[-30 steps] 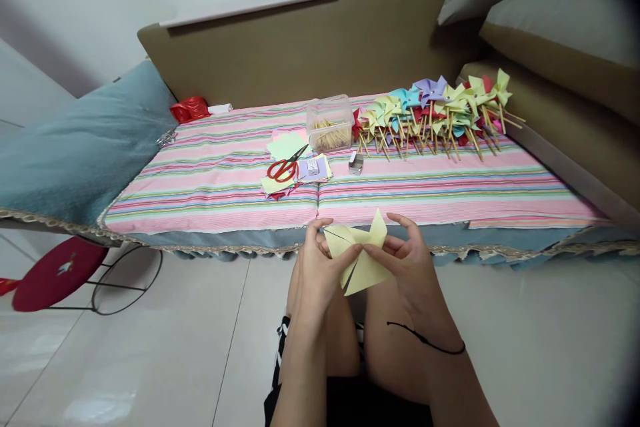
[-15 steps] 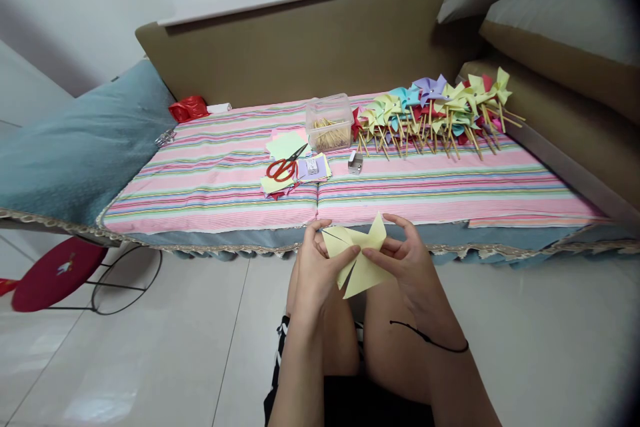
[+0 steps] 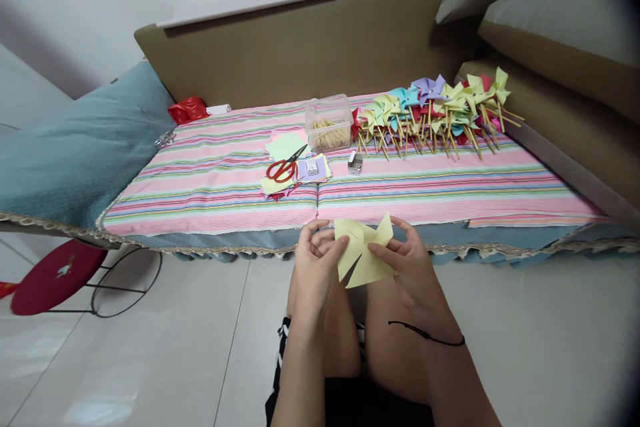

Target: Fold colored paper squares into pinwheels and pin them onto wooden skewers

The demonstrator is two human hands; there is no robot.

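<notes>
Head view: pinching a slit piece of yellow paper (image 3: pixel 361 245) between both hands, above the lap and in front of the near edge of the striped cloth (image 3: pixel 225 167). With the left hand (image 3: pixel 316 267), pressing a thumb onto the left part of the sheet; with the right hand (image 3: pixel 407 263), pressing a thumb onto the right part, below a raised pointed corner. Not managing to tell the placing of fingertips behind. Noting red-handled scissors (image 3: pixel 286 166) lying on paper sheets (image 3: pixel 283 147), near a clear box (image 3: pixel 330 105) holding sticks (image 3: pixel 330 139). Recording multicoloured pinwheels (image 3: pixel 450 99) lying heaped just beside that box.
</notes>
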